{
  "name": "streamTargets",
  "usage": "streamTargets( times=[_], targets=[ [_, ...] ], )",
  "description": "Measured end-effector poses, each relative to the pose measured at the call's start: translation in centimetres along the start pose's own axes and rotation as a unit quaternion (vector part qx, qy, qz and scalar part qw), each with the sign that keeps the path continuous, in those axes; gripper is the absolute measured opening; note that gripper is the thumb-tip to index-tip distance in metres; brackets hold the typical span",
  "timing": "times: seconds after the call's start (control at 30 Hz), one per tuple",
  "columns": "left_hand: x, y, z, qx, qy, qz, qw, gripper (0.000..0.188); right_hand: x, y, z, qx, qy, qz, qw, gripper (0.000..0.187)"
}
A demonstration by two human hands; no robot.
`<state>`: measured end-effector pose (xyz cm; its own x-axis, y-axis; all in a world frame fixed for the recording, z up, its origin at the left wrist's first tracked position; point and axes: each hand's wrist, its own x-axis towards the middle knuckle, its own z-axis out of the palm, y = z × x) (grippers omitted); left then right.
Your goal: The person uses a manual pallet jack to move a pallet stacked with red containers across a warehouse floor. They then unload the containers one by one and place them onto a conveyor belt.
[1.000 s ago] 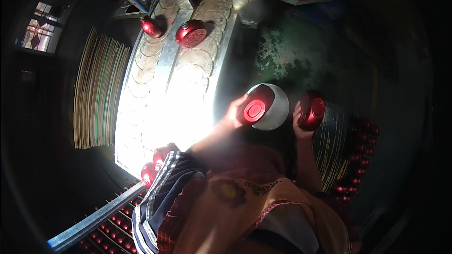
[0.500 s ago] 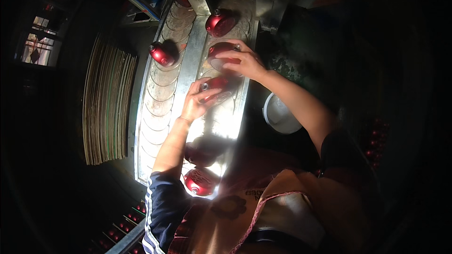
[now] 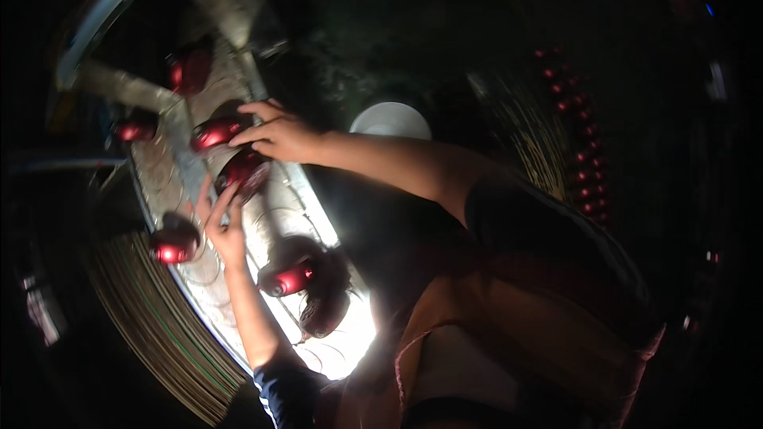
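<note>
Glossy red baubles with small necks lie along a worn metal conveyor marked with curved plates (image 3: 208, 272). My right hand (image 3: 288, 135) reaches in from the right, fingers spread, its tips at the near end of one red bauble (image 3: 214, 133). Just below that bauble is a darker red one (image 3: 246, 173), and the outstretched fingers of my left hand (image 3: 226, 226) are at its lower edge. Blur hides how firmly either hand touches. Closer to my body, another bauble (image 3: 288, 278) lies beside a dark, textured one (image 3: 324, 314).
More baubles stand at the far end (image 3: 189, 71) and along the left lane (image 3: 173, 245). A stack of thin boards (image 3: 159, 334) leans left of the conveyor. To the right are a white bucket (image 3: 391, 121) and rows of small red baubles (image 3: 584, 143). Metal posts rise at the far end.
The view has swung to the right and blurred, so the conveyor now slants across the left side. My fingers, earlier around two baubles, are now more outstretched at their edges.
</note>
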<state>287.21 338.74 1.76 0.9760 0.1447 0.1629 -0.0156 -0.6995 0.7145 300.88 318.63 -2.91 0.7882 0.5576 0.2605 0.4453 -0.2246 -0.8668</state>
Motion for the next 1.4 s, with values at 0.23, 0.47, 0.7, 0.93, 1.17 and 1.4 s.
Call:
streamTargets(
  times=[0.23,0.47,0.7,0.93,1.17,1.4],
  targets=[
    [-5.2,9.1,10.9,-0.301,-0.092,-0.177,0.933,0.019,-31.6,1.6,-14.2,-0.088,0.144,0.346,0.923,0.037],
    [-21.8,26.6,29.0,-0.228,-0.512,-0.111,0.821,0.023,-73.0,-5.2,-22.6,-0.185,0.424,0.489,0.740,0.039],
    [-32.6,45.9,48.9,-0.133,-0.627,0.144,0.754,0.034,-95.6,-11.5,-28.6,-0.183,0.633,0.560,0.502,0.046],
    [-41.3,59.6,73.1,-0.095,-0.458,0.494,0.733,0.054,-103.5,-2.7,-36.4,-0.214,0.595,0.620,0.465,0.060],
    [-45.3,59.8,82.4,-0.052,-0.360,0.568,0.738,0.065,-105.7,3.8,-36.9,-0.269,0.633,0.598,0.411,0.064],
    [-42.8,57.9,79.7,-0.108,-0.416,0.543,0.721,0.053,-105.7,1.4,-34.4,-0.232,0.696,0.525,0.431,0.062]
  ],
)
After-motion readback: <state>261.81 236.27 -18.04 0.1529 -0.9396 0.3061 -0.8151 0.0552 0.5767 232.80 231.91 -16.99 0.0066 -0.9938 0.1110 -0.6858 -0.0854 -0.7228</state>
